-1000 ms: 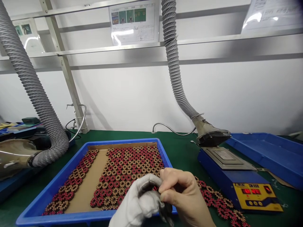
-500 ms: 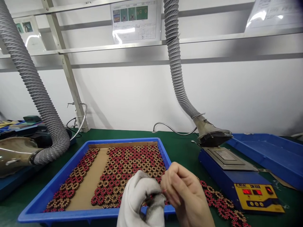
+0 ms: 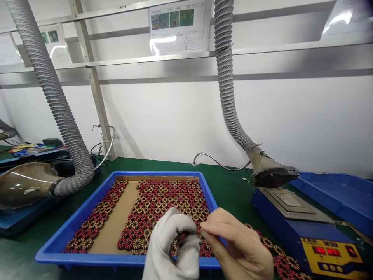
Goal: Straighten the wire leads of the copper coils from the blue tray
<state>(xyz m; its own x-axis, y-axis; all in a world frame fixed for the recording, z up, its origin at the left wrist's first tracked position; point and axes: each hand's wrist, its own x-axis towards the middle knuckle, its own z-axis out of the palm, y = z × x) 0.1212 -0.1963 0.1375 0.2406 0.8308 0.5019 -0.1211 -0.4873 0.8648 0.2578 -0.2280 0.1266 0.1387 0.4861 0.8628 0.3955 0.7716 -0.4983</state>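
My left hand (image 3: 175,245), in a white glove with dark smudges at the fingertips, is closed over the tray's front edge. Between its thumb and forefinger a small dark piece with red on it, a wound stator core (image 3: 182,235), shows only in part. My bare right hand (image 3: 236,241) pinches close against it, its fingertips on what looks like a thin red wire end, mostly hidden. Beneath and beyond both hands lies a blue tray (image 3: 78,258) lined with cardboard. Rows of flower-shaped stator cores (image 3: 166,198), wound in red and copper wire, fill much of it.
More stator cores (image 3: 281,260) lie on the green table right of my right hand. A blue heated unit (image 3: 291,221) with red digits stands there under an extraction hood (image 3: 271,173). Another blue tray (image 3: 335,194) is behind it; a second hood (image 3: 26,182) is at left.
The view has swung slightly left, so the scene sits further right. My right hand has turned, its fingers now pinching tighter at the left fingertips. The left hand keeps its grip.
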